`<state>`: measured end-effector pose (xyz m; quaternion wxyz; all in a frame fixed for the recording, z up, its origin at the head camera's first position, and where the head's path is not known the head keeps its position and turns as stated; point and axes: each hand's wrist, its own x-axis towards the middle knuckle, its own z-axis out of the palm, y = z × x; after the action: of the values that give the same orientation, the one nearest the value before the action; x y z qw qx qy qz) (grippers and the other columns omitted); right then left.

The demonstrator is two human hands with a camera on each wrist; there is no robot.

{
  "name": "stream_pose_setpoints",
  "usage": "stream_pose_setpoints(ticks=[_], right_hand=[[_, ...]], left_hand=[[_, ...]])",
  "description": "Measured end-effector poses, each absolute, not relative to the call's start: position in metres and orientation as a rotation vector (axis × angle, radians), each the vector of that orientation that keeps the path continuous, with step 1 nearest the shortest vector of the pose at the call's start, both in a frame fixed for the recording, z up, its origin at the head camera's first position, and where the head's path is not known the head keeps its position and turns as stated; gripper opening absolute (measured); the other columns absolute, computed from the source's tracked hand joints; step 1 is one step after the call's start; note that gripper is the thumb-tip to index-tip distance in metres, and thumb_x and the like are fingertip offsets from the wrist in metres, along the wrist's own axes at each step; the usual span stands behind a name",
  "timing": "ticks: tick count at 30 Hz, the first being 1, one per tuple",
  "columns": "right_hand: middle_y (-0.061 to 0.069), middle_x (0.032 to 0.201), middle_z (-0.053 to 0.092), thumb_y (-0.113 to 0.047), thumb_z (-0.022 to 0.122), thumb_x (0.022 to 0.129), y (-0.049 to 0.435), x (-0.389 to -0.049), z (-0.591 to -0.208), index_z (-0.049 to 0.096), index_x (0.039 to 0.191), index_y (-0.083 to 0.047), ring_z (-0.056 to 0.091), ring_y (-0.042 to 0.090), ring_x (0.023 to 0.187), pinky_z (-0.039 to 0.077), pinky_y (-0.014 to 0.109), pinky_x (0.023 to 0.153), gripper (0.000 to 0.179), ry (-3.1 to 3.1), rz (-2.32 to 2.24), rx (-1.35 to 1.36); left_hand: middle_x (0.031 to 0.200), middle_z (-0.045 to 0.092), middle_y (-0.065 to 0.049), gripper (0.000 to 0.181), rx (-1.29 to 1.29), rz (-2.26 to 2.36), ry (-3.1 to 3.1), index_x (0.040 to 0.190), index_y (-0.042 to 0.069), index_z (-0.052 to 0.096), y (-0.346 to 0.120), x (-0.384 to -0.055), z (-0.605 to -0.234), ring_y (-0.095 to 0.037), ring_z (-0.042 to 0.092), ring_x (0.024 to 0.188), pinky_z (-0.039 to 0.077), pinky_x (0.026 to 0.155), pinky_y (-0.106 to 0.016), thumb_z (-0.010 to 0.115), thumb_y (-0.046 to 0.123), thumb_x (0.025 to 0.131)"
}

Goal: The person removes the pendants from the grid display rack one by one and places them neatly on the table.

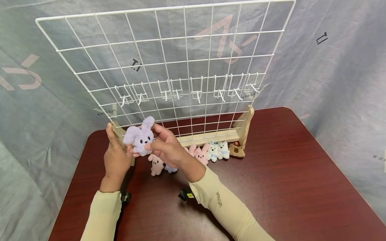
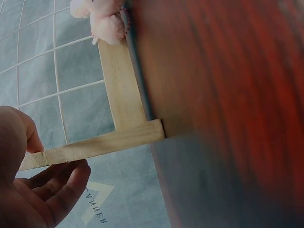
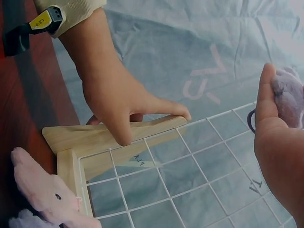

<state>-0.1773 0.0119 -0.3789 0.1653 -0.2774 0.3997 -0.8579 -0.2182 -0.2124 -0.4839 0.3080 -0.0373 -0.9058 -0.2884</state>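
Note:
A lavender plush bunny [image 1: 139, 143] with long ears is pinched by my right hand [image 1: 169, 147], thumb across its front. It hangs before the lower left part of a white wire grid [image 1: 187, 62]. The right wrist view also shows a dark loop [image 3: 251, 120] beside that hand. My left hand [image 1: 118, 162] grips the left wooden leg [image 2: 118, 137] of the grid's stand, thumb on one side and fingers on the other. Below the right hand lies a pink plush bunny [image 1: 156, 165], next to a blue plush [image 1: 171, 168] partly hidden by the forearm.
Several white hooks [image 1: 196, 95] hang in a row across the grid. Along the stand's wooden base [image 1: 211, 136] lie more pink bunnies [image 1: 201, 154], white plush bears [image 1: 223, 150] and a brown plush [image 1: 236, 150]. All sit on a dark red table [image 1: 286, 180], with grey curtains behind.

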Motion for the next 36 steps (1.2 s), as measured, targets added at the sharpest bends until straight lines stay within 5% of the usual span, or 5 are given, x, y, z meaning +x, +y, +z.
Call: stream_pose_setpoints(ticks=[5,9,14,22,36], right_hand=[[0.006,0.122,0.057,0.011,0.048,0.091,0.011,-0.179,-0.381,0.032,0.144,0.02,0.069,0.011,0.103,0.063,0.028,0.085,0.056,1.145,-2.445,-0.762],[0.004,0.118,0.06,0.011,0.047,0.096,0.01,-0.18,-0.383,0.05,0.128,0.001,0.069,0.01,0.1,0.062,0.025,0.083,0.034,1.191,-2.448,-0.709],[0.0,0.11,0.069,0.008,0.046,0.102,0.009,-0.182,-0.386,0.055,0.114,-0.015,0.072,0.008,0.093,0.061,0.025,0.08,0.027,1.226,-2.439,-0.695],[-0.003,0.1,0.073,0.002,0.042,0.109,0.007,-0.182,-0.389,0.055,0.112,-0.013,0.075,0.01,0.078,0.063,0.03,0.072,0.021,1.281,-2.402,-0.691],[-0.005,0.095,0.072,-0.003,0.043,0.111,0.003,-0.187,-0.394,0.055,0.117,-0.003,0.072,0.007,0.077,0.061,0.026,0.071,0.013,1.384,-2.39,-0.595]], left_hand=[[0.097,0.059,-0.037,0.096,-0.109,-0.762,-2.392,0.168,0.012,0.01,-0.212,-0.219,-0.483,-0.048,0.05,0.064,0.04,0.059,-0.064,0.062,0.004,0.088],[0.097,0.058,-0.036,0.095,-0.117,-0.762,-2.4,0.168,0.013,0.009,-0.212,-0.218,-0.483,-0.046,0.05,0.063,0.04,0.058,-0.062,0.062,0.003,0.089],[0.098,0.059,-0.037,0.095,-0.132,-0.769,-2.399,0.168,0.015,0.007,-0.212,-0.218,-0.485,-0.046,0.051,0.064,0.041,0.058,-0.062,0.062,0.004,0.091],[0.098,0.061,-0.04,0.09,-0.114,-0.767,-2.375,0.168,0.015,0.01,-0.211,-0.219,-0.486,-0.051,0.055,0.064,0.042,0.058,-0.065,0.061,0.006,0.093],[0.094,0.061,-0.04,0.093,-0.111,-0.75,-2.367,0.168,0.012,0.012,-0.213,-0.219,-0.484,-0.051,0.054,0.062,0.041,0.057,-0.065,0.064,0.007,0.091]])
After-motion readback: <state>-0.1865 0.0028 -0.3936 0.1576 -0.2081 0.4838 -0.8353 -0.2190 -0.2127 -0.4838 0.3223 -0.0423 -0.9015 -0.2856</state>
